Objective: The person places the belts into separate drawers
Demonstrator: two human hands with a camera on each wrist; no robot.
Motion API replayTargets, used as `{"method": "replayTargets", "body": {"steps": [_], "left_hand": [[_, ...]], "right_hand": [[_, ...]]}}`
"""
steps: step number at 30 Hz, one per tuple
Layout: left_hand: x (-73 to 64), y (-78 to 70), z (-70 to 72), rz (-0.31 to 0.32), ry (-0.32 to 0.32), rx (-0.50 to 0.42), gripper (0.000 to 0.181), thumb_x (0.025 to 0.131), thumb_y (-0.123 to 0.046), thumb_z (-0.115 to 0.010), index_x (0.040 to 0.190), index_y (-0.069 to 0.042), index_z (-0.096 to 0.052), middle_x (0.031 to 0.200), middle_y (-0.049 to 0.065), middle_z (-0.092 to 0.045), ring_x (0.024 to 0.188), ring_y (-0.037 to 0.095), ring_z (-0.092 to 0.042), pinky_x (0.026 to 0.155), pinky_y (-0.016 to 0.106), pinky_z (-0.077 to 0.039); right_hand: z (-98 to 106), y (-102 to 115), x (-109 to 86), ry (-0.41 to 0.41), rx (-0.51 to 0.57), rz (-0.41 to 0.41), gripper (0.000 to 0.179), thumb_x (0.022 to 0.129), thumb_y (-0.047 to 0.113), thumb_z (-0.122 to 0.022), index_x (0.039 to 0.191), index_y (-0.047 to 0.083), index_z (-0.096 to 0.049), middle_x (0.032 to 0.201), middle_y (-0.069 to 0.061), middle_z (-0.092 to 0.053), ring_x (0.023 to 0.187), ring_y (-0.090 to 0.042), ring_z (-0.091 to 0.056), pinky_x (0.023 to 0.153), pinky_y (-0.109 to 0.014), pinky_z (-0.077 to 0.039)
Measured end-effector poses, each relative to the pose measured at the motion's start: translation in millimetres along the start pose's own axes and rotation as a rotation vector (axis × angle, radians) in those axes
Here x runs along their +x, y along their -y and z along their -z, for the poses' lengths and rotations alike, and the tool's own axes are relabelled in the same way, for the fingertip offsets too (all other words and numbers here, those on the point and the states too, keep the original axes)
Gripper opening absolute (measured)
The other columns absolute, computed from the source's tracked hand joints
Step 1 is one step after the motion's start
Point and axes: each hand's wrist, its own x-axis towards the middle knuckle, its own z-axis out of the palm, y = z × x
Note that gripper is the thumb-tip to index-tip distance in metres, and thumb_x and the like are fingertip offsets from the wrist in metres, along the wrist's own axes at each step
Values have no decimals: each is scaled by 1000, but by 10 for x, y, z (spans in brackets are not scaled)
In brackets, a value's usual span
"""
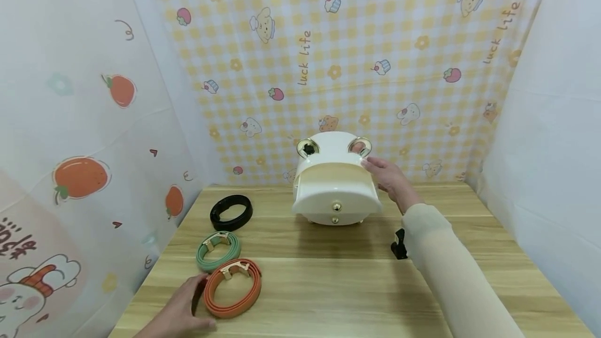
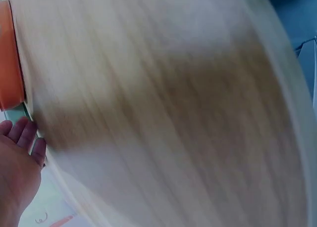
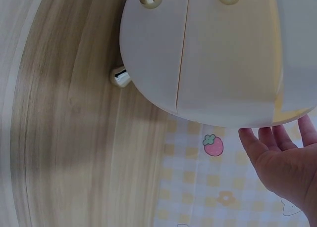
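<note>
My left hand [image 1: 176, 309] is at the left side of a coiled orange belt [image 1: 257, 288], thumb spread from the fingers. In the left wrist view, the left hand [image 2: 20, 167] has loosely bent fingers close by the orange belt [image 2: 10, 59]. My right hand [image 1: 387, 176] rests its fingertips on the right side of a white frog-shaped drawer box [image 1: 333, 145]. Its upper drawer [image 1: 335, 197] stands pulled out, with a gold knob. In the right wrist view, the right hand's [image 3: 287, 162] extended fingers touch the box's edge [image 3: 233, 78].
Behind the orange belt lie a coiled green belt [image 1: 237, 254] and a coiled black belt [image 1: 244, 218]. A small black object [image 1: 399, 246] sits by the right forearm on the wooden table [image 1: 319, 291]. Printed cloth [image 1: 338, 98] hangs behind the box.
</note>
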Motion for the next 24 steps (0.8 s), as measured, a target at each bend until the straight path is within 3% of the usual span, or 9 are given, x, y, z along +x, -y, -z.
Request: {"method": "replayTargets", "body": {"steps": [4,10,15,24], "left_hand": [[30,-33,-64,-22,-29,27,120,62,-61,-86,147,6,-33,143,26,-43,131,47,-41,102,64,-35],[145,-108,-139,-34,-31,-4,124,62,-65,-84,152,0,-28,148,22,-40,134,44,-38,103,64,-34],[243,-204,-181,-28,-11,-24,132,57,-64,-87,154,0,-24,151,22,-37,137,45,-33,105,66,-28],[379,-365,-313,-56,-34,-4,139,52,-68,-87,154,1,-23,151,24,-36,138,46,-31,106,68,-23]], "right_hand": [[-11,-11,-2,9,-2,8,68,99,45,-57,155,14,-33,162,-11,-23,146,-34,-24,113,-49,-30],[-29,-25,1,12,-6,21,69,99,46,-57,155,14,-34,163,-11,-20,147,-35,-19,114,-52,-26],[-17,-22,11,11,-11,11,69,99,47,-57,155,15,-33,163,-11,-20,147,-34,-21,114,-50,-29],[-2,7,-4,12,8,2,69,99,45,-57,155,13,-33,161,-13,-23,145,-34,-25,113,-50,-30]]}}
